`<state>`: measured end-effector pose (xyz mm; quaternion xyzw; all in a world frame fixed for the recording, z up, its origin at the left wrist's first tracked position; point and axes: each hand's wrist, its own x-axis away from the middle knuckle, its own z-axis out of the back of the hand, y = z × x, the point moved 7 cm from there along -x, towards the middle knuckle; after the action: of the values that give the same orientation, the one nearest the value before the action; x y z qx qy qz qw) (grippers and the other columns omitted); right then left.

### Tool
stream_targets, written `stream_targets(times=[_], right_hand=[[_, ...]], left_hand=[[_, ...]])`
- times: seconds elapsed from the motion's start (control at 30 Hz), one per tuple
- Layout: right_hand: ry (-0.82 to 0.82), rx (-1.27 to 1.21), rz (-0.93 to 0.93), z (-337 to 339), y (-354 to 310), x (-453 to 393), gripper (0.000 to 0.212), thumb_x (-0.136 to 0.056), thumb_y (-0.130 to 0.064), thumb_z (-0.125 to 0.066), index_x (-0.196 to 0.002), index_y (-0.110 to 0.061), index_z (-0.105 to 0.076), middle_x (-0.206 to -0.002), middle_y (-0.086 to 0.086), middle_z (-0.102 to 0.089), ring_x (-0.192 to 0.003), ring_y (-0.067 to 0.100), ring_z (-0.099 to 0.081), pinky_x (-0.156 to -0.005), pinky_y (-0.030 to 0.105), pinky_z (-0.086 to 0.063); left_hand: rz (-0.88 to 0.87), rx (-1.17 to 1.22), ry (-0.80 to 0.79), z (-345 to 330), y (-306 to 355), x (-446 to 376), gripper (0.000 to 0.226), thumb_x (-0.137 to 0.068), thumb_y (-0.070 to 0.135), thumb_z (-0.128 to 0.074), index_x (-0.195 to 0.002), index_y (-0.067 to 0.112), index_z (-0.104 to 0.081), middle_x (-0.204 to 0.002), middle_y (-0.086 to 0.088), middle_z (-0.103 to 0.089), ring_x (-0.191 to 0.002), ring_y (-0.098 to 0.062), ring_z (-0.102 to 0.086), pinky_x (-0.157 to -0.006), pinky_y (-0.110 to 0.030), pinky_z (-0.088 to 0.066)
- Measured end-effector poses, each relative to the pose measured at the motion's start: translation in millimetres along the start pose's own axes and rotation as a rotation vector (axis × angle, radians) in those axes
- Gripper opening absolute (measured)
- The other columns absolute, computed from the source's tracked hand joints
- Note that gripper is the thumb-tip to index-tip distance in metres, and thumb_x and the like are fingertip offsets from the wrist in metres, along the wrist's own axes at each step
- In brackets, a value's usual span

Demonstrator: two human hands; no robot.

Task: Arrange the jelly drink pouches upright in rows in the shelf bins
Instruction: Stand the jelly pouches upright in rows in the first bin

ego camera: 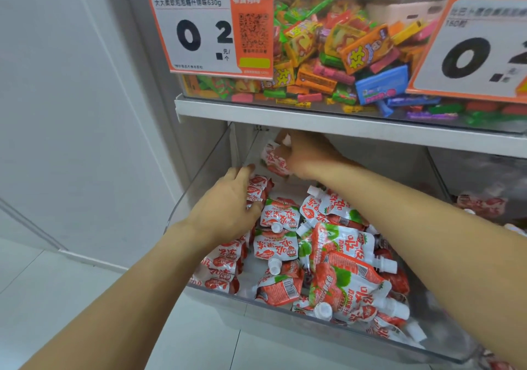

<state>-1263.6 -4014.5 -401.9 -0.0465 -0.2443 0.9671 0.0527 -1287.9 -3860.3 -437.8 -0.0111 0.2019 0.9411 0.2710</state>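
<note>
A clear shelf bin (216, 295) on the lower shelf holds several red-and-white jelly drink pouches with white caps. A row of pouches (224, 261) stands along the bin's left wall. My left hand (225, 212) rests on that row's far end, fingers laid over a pouch (256, 188). My right hand (306, 155) reaches deep under the upper shelf and grips one pouch (271, 160) near the bin's back. Loose pouches (339, 258) lie in a jumble over the middle and right of the bin.
The upper shelf (313, 118) carries a clear bin of mixed colourful candies (328, 52), with two orange price signs (209, 28) hanging in front. Another bin with pouches (482, 207) sits to the right. A white wall and tiled floor lie to the left.
</note>
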Motion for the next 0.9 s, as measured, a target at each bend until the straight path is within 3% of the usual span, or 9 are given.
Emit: stream_targets(times=[0.13, 0.3, 0.47, 0.57, 0.67, 0.73, 0.8, 0.9], right_hand=[[-0.043, -0.183, -0.012, -26, -2, 2, 0.027, -0.087, -0.032, -0.073, -0.107, -0.017, -0.065, -0.111, 0.003, -0.069, -0.102, 0.022, -0.064, -0.086, 0.03, -0.05], [-0.057, -0.083, -0.063, -33, -1, -6, 0.015, -0.093, -0.024, -0.066, -0.108, -0.023, -0.066, -0.123, 0.003, -0.063, -0.108, 0.024, -0.06, -0.077, 0.023, -0.037], [-0.13, -0.042, -0.104, -40, -2, -3, 0.035, -0.093, -0.009, -0.06, -0.125, -0.022, -0.061, -0.136, 0.007, -0.057, -0.117, 0.029, -0.058, -0.085, 0.027, -0.044], [-0.229, -0.201, -0.148, -53, -1, -4, 0.041, -0.092, -0.005, -0.061, -0.13, -0.02, -0.06, -0.133, 0.007, -0.06, -0.113, 0.029, -0.062, -0.092, 0.032, -0.053], [-0.299, -0.502, -0.258, -65, 0, 0, 0.033, -0.1, -0.013, -0.053, -0.131, -0.023, -0.058, -0.119, 0.005, -0.064, -0.104, 0.025, -0.066, -0.088, 0.04, -0.06], [-0.39, -0.703, -0.303, -69, -3, 5, 0.023, -0.101, -0.017, -0.053, -0.122, -0.022, -0.06, -0.109, 0.002, -0.067, -0.101, 0.019, -0.066, -0.093, 0.039, -0.057], [-0.448, -0.755, -0.285, -71, -4, 5, 0.019, -0.101, -0.02, -0.054, -0.119, -0.02, -0.06, -0.111, 0.002, -0.068, -0.099, 0.016, -0.066, -0.093, 0.039, -0.057], [-0.45, -0.677, -0.277, -76, -1, 3, 0.028, -0.102, -0.015, -0.052, -0.129, -0.019, -0.057, -0.117, 0.003, -0.068, -0.097, 0.019, -0.07, -0.082, 0.037, -0.062]], left_hand=[[-0.008, 0.001, 0.011, 0, 1, 1, 0.064, -0.09, 0.037, -0.058, -0.145, 0.023, -0.028, -0.136, -0.002, -0.044, -0.117, -0.021, -0.053, -0.092, -0.03, -0.046], [-0.013, 0.022, 0.011, 1, 0, 1, 0.063, -0.09, 0.035, -0.059, -0.144, 0.023, -0.029, -0.137, -0.001, -0.044, -0.12, -0.021, -0.05, -0.097, -0.032, -0.047], [0.028, 0.024, 0.047, 2, 1, 8, 0.067, -0.091, 0.031, -0.056, -0.149, 0.024, -0.024, -0.141, -0.005, -0.041, -0.12, -0.024, -0.05, -0.093, -0.03, -0.045], [0.033, 0.015, 0.049, 3, 2, 12, 0.073, -0.091, 0.031, -0.055, -0.153, 0.024, -0.016, -0.145, -0.004, -0.039, -0.124, -0.023, -0.048, -0.096, -0.029, -0.043], [0.025, 0.003, 0.011, 3, 3, 14, 0.079, -0.091, 0.032, -0.055, -0.154, 0.025, -0.009, -0.147, -0.005, -0.036, -0.126, -0.023, -0.045, -0.097, -0.029, -0.042], [0.023, -0.02, -0.018, 1, 4, 15, 0.083, -0.09, 0.034, -0.057, -0.154, 0.025, -0.005, -0.151, -0.005, -0.031, -0.13, -0.023, -0.041, -0.099, -0.029, -0.041], [0.023, -0.061, -0.04, 0, 4, 19, 0.087, -0.088, 0.036, -0.061, -0.154, 0.025, -0.006, -0.152, -0.004, -0.029, -0.133, -0.023, -0.038, -0.102, -0.031, -0.04], [0.049, -0.131, -0.049, -1, 5, 32, 0.081, -0.087, 0.039, -0.063, -0.152, 0.024, -0.017, -0.151, -0.004, -0.03, -0.135, -0.023, -0.035, -0.106, -0.032, -0.037]])
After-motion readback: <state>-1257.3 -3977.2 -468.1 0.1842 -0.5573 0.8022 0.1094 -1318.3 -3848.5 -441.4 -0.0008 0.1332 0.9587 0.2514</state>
